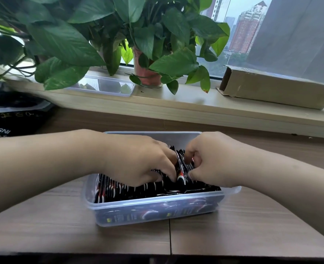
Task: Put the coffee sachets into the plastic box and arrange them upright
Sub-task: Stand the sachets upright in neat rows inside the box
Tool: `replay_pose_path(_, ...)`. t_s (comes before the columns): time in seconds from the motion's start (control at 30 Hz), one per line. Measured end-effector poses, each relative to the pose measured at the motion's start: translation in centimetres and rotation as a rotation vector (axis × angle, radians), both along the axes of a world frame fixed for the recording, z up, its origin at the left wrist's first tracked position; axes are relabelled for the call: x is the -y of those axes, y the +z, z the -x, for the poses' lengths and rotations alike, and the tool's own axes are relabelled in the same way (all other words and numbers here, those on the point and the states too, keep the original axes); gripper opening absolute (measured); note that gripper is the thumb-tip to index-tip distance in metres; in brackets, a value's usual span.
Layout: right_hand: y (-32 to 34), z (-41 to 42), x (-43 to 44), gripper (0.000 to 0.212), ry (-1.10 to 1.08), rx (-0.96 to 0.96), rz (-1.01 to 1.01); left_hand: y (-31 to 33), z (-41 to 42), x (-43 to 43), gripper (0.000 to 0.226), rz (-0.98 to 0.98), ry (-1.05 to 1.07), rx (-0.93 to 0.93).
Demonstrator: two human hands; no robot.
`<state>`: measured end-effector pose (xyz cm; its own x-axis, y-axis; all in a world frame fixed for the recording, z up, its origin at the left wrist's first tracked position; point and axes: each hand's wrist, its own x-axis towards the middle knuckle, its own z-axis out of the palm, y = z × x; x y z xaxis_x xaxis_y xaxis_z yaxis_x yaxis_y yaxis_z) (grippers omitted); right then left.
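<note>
On a wooden table (pixel 62 225) beside a window, a person works with both hands inside a clear plastic box (pixel 153 210) that is close to full of black, red and white coffee sachets (pixel 123 189). In the left half of the box the sachets stand on edge in a tight row, while those seen through the near wall lie flatter along the bottom. The left hand (pixel 138 161) reaches in from above with its fingers bent down into the row, their tips against a raised sachet (pixel 181 168) that stands tilted above the rest near the middle of the box. The right hand (pixel 212 161) meets it from the other side, fingers curled and thumb pressed in, so that the sachets between the two hands are pinched from both sides.

Behind the table runs a pale wooden windowsill (pixel 176 105). On it sit a shallow clear tray (pixel 104 85), a red plant pot (pixel 147 73) whose broad green leaves (pixel 66 44) hang over the tray, and a long cardboard box (pixel 275 86) lying on its side with its open end turned towards the pot; its inside is too dark to make out. A black printed bag (pixel 9 115) lies at the table's far left edge, its contents hidden.
</note>
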<state>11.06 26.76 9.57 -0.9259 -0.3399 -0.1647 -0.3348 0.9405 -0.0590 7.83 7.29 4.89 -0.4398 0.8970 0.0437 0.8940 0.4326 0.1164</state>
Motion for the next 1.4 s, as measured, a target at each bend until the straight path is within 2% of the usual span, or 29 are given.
replay_pose_path(0.1, -0.1, -0.1, 0.0, 0.013, -0.023, 0.021, 0.056, 0.0, 0.0, -0.4, 0.03, 0.081, -0.058, -0.142)
replay_pose_path(0.2, -0.1, 0.0, 0.2, 0.029, -0.132, 0.108, 0.199, 0.1, -0.1, -0.7, 0.031, 0.069, -0.071, -0.235)
replay_pose_path(0.37, -0.1, 0.0, 0.8, 0.03, -0.247, 0.246, 0.385, -0.2, 0.1, -0.1, 0.021, 0.002, -0.014, -0.091)
replay_pose_path(0.57, -0.6, 0.1, 1.3, 0.034, -0.241, 0.194, 0.256, -0.7, 0.0, 0.0, 0.02, 0.055, 0.023, -0.081)
replay_pose_path(0.7, -0.8, 0.2, 1.8, 0.034, -0.234, 0.173, 0.104, -0.7, 0.2, 0.4, 0.025, 0.037, 0.052, 0.043)
replay_pose_path(0.97, -0.1, 0.6, 1.6, 0.021, -0.224, 0.086, 0.126, -0.9, 0.1, 0.5, 0.031, -0.011, 0.137, 0.06)
replay_pose_path(1.03, 0.3, 0.8, 1.3, 0.023, -0.214, 0.118, 0.09, -0.9, -0.1, 0.7, 0.031, -0.029, 0.154, 0.055)
replay_pose_path(1.13, 0.4, 1.1, 0.8, 0.018, -0.223, 0.21, 0.174, -0.7, 0.2, 0.6, 0.026, -0.066, 0.149, 0.026)
replay_pose_path(1.2, 0.3, 1.2, 0.8, 0.018, -0.196, 0.181, 0.153, -0.4, 0.4, 0.2, 0.024, -0.053, 0.135, -0.01)
replay_pose_path(1.33, -0.1, 1.0, 1.5, 0.009, -0.167, 0.069, 0.07, 0.2, 0.1, -0.6, 0.037, 0.031, 0.161, -0.024)
replay_pose_path(1.4, 0.0, 1.0, 1.6, 0.014, -0.19, 0.039, 0.081, 0.4, 0.1, -0.7, 0.037, 0.023, 0.107, -0.085)
